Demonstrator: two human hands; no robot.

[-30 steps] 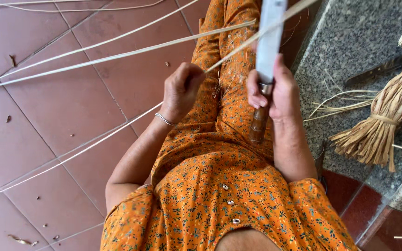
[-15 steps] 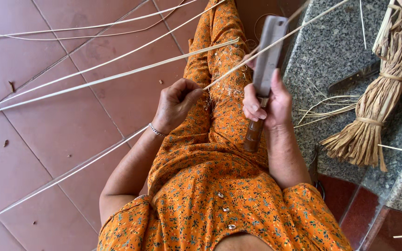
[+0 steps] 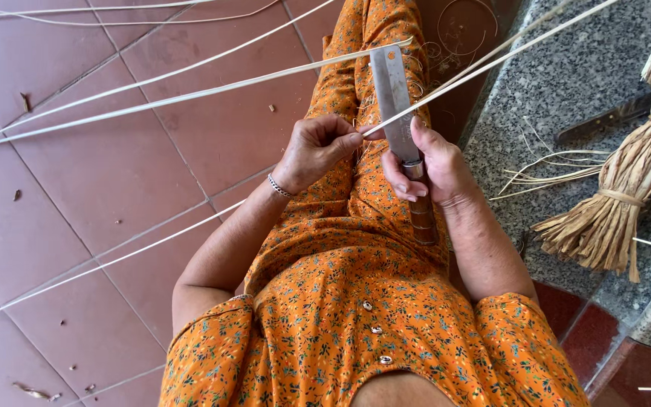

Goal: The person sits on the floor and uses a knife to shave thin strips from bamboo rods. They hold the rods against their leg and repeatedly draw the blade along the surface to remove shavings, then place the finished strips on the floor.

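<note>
- Head view looks down on a seated person in an orange flowered dress [image 3: 356, 332], with the lap running away toward the far side of the scene.
- The right hand [image 3: 427, 169] is wrapped tight around a knife [image 3: 397, 113] with a broad flat steel blade pointing away and a wooden handle sticking out of the fist toward the body; the thumb lies up beside the blade.
- The left hand [image 3: 314, 151] has thumb and fingers pressed together, pinching a thin pale cane strip [image 3: 491, 64] just left of the blade.
- That strip meets the blade at the thumb of the right hand and runs on to the far right, over the edge of a speckled stone ledge [image 3: 566, 75].
- More long pale strips [image 3: 152, 102] fan out to the left across the red tiled floor [image 3: 114, 188], one passing under the left forearm toward the near left.
- A tied bundle of dry straw-coloured fibre [image 3: 619, 203] lies on the ledge, well to the right of the right hand.
- A second dark-handled knife [image 3: 604, 120] rests on the ledge beyond the bundle, with a few loose shavings near it.
</note>
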